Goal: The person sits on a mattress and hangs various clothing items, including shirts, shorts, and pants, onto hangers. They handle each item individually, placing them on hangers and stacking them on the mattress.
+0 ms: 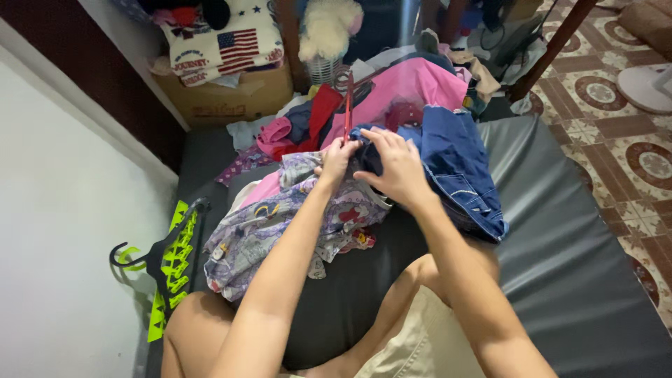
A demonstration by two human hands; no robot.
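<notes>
My left hand (338,158) and my right hand (395,164) meet over a blue denim garment (458,168) on top of a clothes pile. My left hand pinches the garment's edge next to a red hanger (348,105) that stands upright beside its fingers. Whether it also grips the hanger I cannot tell. My right hand grips the dark blue cloth just to the right. A pale printed garment (273,227) lies under my left forearm. Pink cloth (413,87) lies behind the denim.
I sit on a dark grey mat (560,231). Black and neon-green hangers (171,262) lie at its left edge by a white wall. A cardboard box (224,94), a patterned cushion and a plush toy stand at the back. Patterned tile floor is on the right.
</notes>
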